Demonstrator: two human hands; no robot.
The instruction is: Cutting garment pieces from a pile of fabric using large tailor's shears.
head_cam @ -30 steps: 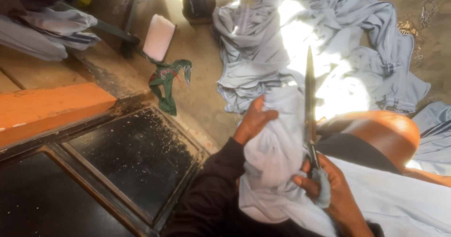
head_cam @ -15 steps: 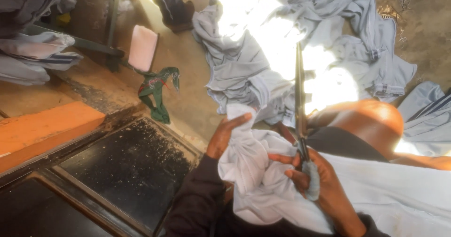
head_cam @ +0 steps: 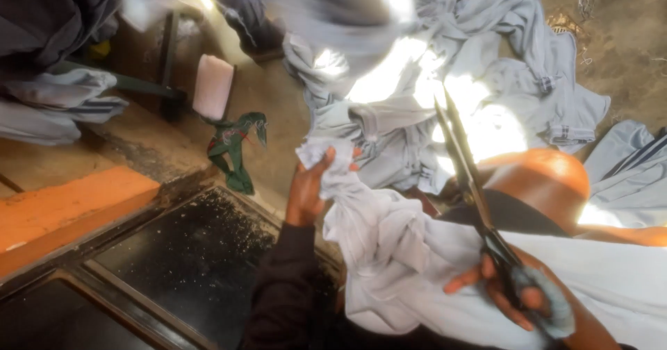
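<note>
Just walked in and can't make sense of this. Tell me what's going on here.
A person seen from above is working on a pale grey cloth bunched in front of them. The left hand grips its upper edge and lifts it. The right hand holds a pair of long scissors by the handles, blades closed and pointing up and away, not in the cloth. More grey garments lie heaped on the floor ahead, partly in bright sunlight.

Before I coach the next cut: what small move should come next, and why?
Probably lower the scissors toward the cloth. The right hand holds them by the handles, blades pointing up, clear of the fabric, while the left hand pinches a raised cloth edge.
</note>
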